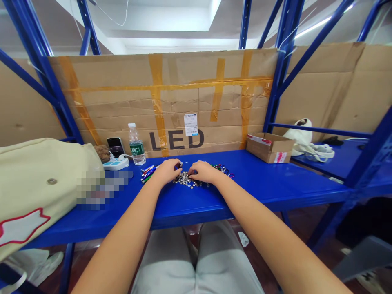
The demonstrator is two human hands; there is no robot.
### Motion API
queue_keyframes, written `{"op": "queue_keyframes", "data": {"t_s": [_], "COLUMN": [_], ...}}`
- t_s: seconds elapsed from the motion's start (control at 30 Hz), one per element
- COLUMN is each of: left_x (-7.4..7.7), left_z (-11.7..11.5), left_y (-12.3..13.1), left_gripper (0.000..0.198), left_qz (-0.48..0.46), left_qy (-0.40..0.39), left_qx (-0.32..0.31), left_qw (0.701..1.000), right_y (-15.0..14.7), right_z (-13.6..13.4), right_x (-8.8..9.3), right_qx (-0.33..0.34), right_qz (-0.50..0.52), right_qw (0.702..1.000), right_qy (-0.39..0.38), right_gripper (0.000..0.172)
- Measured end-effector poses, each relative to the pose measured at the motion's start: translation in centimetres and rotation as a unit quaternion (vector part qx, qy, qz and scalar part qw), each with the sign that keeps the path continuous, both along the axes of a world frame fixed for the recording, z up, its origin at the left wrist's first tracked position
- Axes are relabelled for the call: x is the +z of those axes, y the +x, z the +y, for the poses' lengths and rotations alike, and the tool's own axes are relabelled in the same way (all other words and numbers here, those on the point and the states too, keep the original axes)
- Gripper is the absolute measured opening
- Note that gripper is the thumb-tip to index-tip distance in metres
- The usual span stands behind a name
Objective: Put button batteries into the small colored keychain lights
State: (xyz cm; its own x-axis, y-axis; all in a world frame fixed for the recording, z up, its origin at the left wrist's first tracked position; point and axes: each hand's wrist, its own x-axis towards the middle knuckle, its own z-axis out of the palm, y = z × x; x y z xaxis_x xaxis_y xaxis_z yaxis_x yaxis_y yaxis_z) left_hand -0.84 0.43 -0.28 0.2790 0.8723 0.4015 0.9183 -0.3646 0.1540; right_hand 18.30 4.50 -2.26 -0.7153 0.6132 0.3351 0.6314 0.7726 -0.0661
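Many round metal pieces [185, 179] | left hand [167, 171] curled at their 10 o'clock | right hand [203, 171] curled, 2 | grips: can't tell

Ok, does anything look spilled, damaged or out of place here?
A white scrap lies on the floor near the right leg, like dropped litter. The cardboard panel is creased and patched with tape, so looks worn. The small metallic pieces lie loose on the table; whether spilled, I can't tell.
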Motion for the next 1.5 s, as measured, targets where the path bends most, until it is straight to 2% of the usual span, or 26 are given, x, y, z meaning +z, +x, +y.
{"op": "queue_keyframes", "data": {"t_s": [0.4,0.7,0.9,1.13,1.5], "left_x": [-0.5,-0.9,-0.8,-0.8,-0.9], "left_z": [0.5,0.8,0.7,0.4,0.6], "left_y": [-0.1,-0.2,0.0,0.6,0.8], "left_gripper": [0.021,0.018,0.020,0.022,0.025], "left_qz": [-0.011,-0.019,-0.029,0.006,-0.004], "left_qy": [0.016,0.026,0.026,0.017,0.020], "left_qx": [-0.034,-0.041,-0.044,-0.067,-0.100], "left_qw": [0.999,0.999,0.998,0.998,0.995], "right_y": [-0.2,-0.3,-0.4,-0.4,-0.3], "right_z": [0.0,0.1,-0.2,-0.6,-0.2], "right_x": [-0.2,-0.2,-0.1,0.6,0.5], "right_qx": [-0.016,-0.013,-0.020,-0.021,0.007], "right_qz": [0.001,0.133,0.168,0.306,0.324], "right_qw": [1.000,0.990,0.984,0.949,0.943], "right_qy": [0.012,-0.038,-0.062,-0.069,-0.081], "right_gripper": [0.017,0.011,0.011,0.012,0.016]}}
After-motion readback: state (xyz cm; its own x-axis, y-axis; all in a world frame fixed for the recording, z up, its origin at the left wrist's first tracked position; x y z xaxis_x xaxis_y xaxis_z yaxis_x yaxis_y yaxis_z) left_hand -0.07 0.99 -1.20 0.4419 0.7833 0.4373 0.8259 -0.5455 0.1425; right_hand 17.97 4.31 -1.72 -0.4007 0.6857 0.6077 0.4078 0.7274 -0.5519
